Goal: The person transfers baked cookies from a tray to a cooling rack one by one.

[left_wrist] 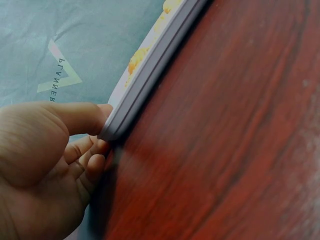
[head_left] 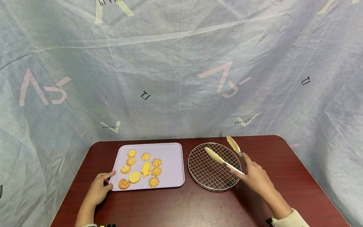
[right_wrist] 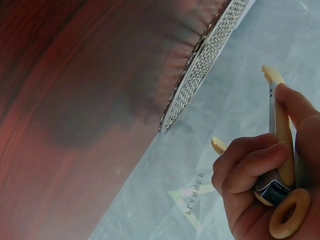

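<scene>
Tray: pinched by left hand at its left edge, near table's far-left corner.
Cookies: spread toward tray's left edge.
Tongs: held splayed by right hand above wire rack's right edge.

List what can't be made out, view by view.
Head: near edge of table, cut off by bottom border.
Head: handle end of tongs, hidden by right hand.
Left wrist: shapes of cookies, blurred, partly behind tray rim.
Right wrist: rest of round mesh rack, cut off by top border.
</scene>
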A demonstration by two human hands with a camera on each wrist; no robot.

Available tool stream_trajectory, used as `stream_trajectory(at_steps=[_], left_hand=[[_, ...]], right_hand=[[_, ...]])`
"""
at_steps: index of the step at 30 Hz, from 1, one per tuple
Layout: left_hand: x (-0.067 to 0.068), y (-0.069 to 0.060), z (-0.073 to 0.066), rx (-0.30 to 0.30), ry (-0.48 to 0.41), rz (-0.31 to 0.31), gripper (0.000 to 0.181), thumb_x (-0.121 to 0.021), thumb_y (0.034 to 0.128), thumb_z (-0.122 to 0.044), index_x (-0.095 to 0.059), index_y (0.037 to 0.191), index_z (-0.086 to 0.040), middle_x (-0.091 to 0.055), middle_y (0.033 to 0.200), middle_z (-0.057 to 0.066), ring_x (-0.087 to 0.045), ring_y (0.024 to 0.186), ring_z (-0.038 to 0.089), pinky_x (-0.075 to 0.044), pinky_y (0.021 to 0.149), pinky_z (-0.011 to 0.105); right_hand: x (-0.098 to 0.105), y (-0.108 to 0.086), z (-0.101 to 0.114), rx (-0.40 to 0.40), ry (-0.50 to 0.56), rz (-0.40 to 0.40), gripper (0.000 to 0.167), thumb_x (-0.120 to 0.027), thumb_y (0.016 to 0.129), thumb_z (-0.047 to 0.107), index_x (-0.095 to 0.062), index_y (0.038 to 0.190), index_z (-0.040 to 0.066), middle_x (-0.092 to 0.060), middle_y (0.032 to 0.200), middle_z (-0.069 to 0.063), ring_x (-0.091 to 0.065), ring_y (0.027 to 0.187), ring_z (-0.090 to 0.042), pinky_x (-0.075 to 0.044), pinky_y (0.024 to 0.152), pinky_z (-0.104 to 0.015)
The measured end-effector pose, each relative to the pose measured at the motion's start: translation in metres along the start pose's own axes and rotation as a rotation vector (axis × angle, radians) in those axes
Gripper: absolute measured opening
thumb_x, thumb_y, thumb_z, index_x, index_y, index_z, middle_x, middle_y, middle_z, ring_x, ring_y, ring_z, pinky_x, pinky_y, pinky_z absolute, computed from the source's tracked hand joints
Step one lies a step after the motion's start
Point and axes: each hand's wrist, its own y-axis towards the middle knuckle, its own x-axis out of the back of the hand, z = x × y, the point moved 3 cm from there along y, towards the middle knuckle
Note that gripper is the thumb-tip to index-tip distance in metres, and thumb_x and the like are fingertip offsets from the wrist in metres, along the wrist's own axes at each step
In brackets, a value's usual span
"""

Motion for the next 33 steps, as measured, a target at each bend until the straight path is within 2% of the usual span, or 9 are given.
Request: stream_trajectory(at_steps=[5,12,16,19,23,26,33], left_hand=[[0.000,0.000,0.000,-0.003,0.004,-0.004,0.053,-0.061,0.0916,0.006,-0.054,0.144,0.007,-0.050,0.132,0.030,-0.053,0.104,0.035,-0.044,0.087,0.048],[0.000,0.000,0.001,0.004,0.001,-0.002,0.054,-0.062,0.0918,0.006,-0.054,0.145,0.007,-0.049,0.132,0.030,-0.053,0.105,0.035,-0.044,0.087,0.048],[-0.001,0.000,0.002,0.007,0.004,-0.003,0.054,-0.062,0.0919,0.006,-0.054,0.145,0.006,-0.049,0.133,0.030,-0.053,0.105,0.035,-0.045,0.087,0.048],[-0.002,0.001,0.004,0.003,0.007,-0.007,0.054,-0.062,0.0916,0.006,-0.054,0.145,0.006,-0.050,0.133,0.030,-0.053,0.104,0.035,-0.045,0.087,0.048],[-0.002,0.001,0.004,-0.002,0.005,-0.008,0.054,-0.062,0.0915,0.007,-0.054,0.145,0.007,-0.050,0.132,0.031,-0.053,0.104,0.035,-0.045,0.086,0.047],[-0.002,0.001,0.003,-0.003,0.001,-0.008,0.054,-0.061,0.0913,0.007,-0.054,0.145,0.007,-0.049,0.133,0.031,-0.053,0.104,0.035,-0.044,0.085,0.045],[-0.001,0.001,0.003,0.004,0.000,-0.012,0.055,-0.060,0.0909,0.007,-0.053,0.145,0.007,-0.048,0.132,0.031,-0.051,0.104,0.037,-0.044,0.084,0.045]], right_hand=[[-0.004,0.000,0.006,0.013,0.010,-0.012,0.100,-0.073,0.089,0.058,-0.032,0.158,-0.001,-0.064,0.116,-0.031,-0.064,0.106,-0.052,-0.050,0.085,-0.064],[-0.010,0.000,0.015,0.018,0.020,-0.011,0.099,-0.075,0.088,0.056,-0.033,0.158,0.000,-0.066,0.107,-0.025,-0.067,0.097,-0.045,-0.052,0.083,-0.062],[-0.013,0.000,0.020,0.024,0.028,-0.008,0.097,-0.076,0.088,0.054,-0.033,0.158,0.002,-0.066,0.113,-0.028,-0.068,0.098,-0.047,-0.052,0.083,-0.062],[-0.015,0.000,0.022,0.033,0.035,-0.009,0.099,-0.074,0.087,0.059,-0.034,0.159,0.004,-0.064,0.120,-0.032,-0.066,0.103,-0.050,-0.052,0.084,-0.063],[-0.017,0.000,0.024,0.039,0.036,-0.006,0.100,-0.075,0.087,0.059,-0.033,0.160,0.004,-0.066,0.114,-0.029,-0.068,0.097,-0.046,-0.053,0.082,-0.061],[-0.018,-0.001,0.027,0.053,0.034,-0.015,0.098,-0.078,0.087,0.053,-0.034,0.159,0.004,-0.066,0.108,-0.026,-0.068,0.093,-0.043,-0.053,0.080,-0.060],[-0.023,-0.003,0.036,0.069,0.041,-0.002,0.097,-0.078,0.087,0.052,-0.034,0.158,0.002,-0.059,0.130,-0.038,-0.063,0.110,-0.055,-0.051,0.088,-0.065]])
